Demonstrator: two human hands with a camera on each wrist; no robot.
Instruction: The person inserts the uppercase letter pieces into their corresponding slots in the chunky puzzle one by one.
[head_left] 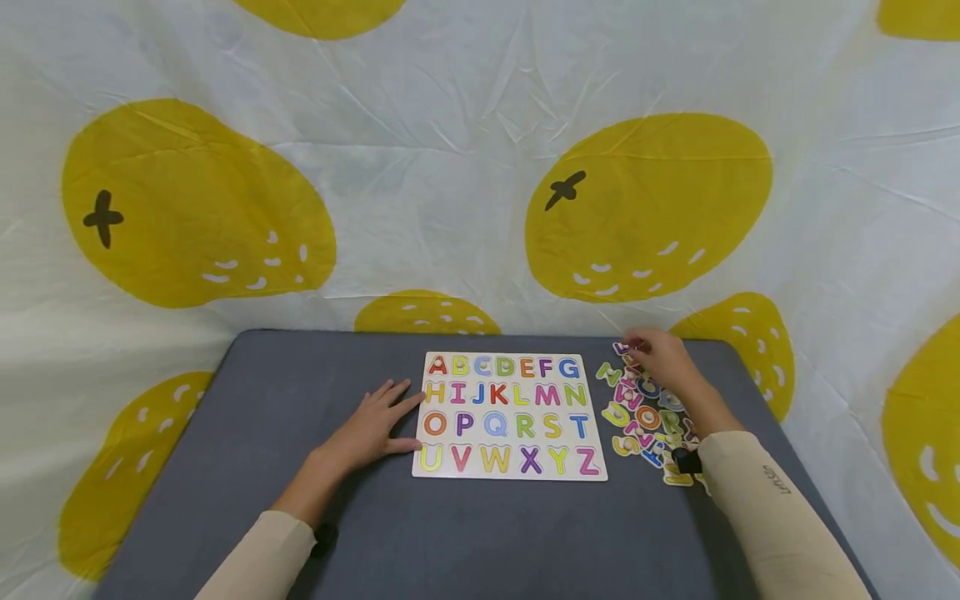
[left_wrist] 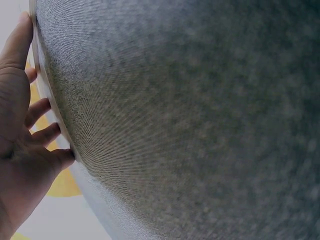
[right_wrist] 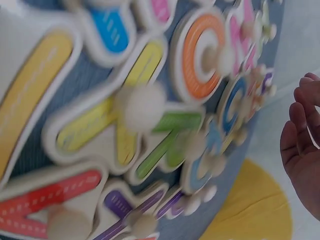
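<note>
A white alphabet puzzle board [head_left: 512, 480] lies on the grey table, its rows of colored capitals running from A to Z. Small knobs show on the first letters of its top row. My left hand [head_left: 381, 418] rests with spread fingers against the board's left edge, index finger by the H and thumb by the U. To the right of the board is a heap of knobbed wooden letters, among them an orange O [right_wrist: 200, 56] and a yellow Y [right_wrist: 102, 125]. My right hand [head_left: 660, 357] reaches over the heap's far end beside a purple letter [head_left: 619, 348], fingers loosely bent, nothing visible between them.
Behind the table [head_left: 300, 467] hangs a white cloth [head_left: 427, 208] printed with big yellow fruit. It meets the table's far edge, close beyond my right hand. My right sleeve [head_left: 765, 508] passes over the heap's near right side and hides some letters.
</note>
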